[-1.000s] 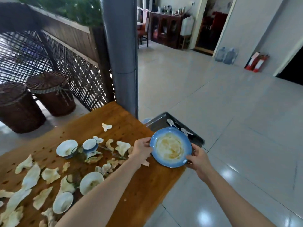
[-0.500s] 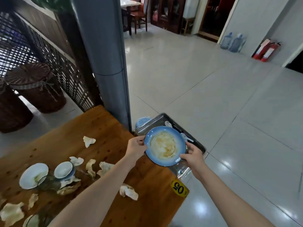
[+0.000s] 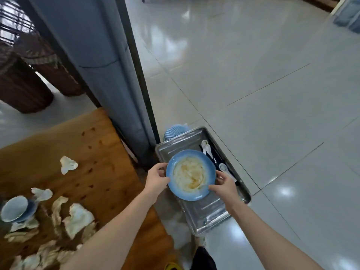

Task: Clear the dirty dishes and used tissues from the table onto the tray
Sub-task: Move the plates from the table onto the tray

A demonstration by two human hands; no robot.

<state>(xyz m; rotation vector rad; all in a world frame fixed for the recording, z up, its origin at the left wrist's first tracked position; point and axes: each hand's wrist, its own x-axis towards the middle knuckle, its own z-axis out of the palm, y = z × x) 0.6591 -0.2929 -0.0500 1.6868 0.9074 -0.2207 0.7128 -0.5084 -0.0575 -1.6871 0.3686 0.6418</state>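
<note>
We hold the dirty blue plate [image 3: 191,175] above the steel tray [image 3: 210,213] | left grip [image 3: 156,178], right grip [image 3: 224,187] both clamped on its rim | tissues [image 3: 78,219] on table [image 3: 97,152], lower left

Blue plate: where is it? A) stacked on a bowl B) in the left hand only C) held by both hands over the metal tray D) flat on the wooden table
C: the left hand and right hand grip opposite edges of the blue plate over the metal tray.
</note>
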